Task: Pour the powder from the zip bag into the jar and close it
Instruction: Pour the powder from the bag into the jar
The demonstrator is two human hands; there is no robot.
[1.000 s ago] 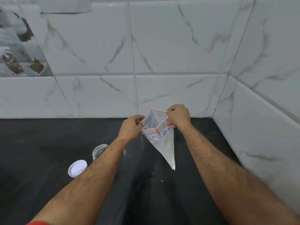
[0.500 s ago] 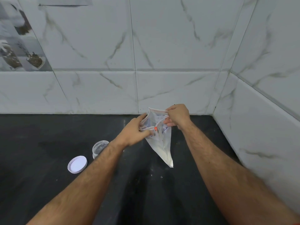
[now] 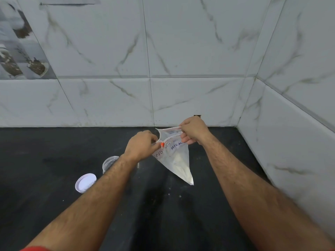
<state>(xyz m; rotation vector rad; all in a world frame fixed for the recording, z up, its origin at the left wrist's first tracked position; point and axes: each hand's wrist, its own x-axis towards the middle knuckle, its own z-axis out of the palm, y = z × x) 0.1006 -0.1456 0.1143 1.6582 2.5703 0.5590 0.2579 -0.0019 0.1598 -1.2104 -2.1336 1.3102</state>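
A clear zip bag (image 3: 176,158) marked "MILK" hangs in the air over the black counter, with white powder gathered in its lower corner. My left hand (image 3: 141,145) pinches the bag's top edge near the orange zip slider. My right hand (image 3: 193,130) grips the other side of the top edge, and the mouth is spread apart between them. A small clear jar (image 3: 108,163) stands open on the counter to the left, partly hidden behind my left forearm. Its white lid (image 3: 85,182) lies flat on the counter in front of the jar.
The black counter (image 3: 45,160) runs to a white marble-tiled wall (image 3: 145,60) at the back and another tiled wall (image 3: 293,124) on the right, forming a corner. A few white powder specks (image 3: 179,196) dot the counter under the bag.
My hands have pulled the bag's top edges further apart, so the mouth gapes wider. My left hand has slid along the zip edge. Jar and lid have not moved.
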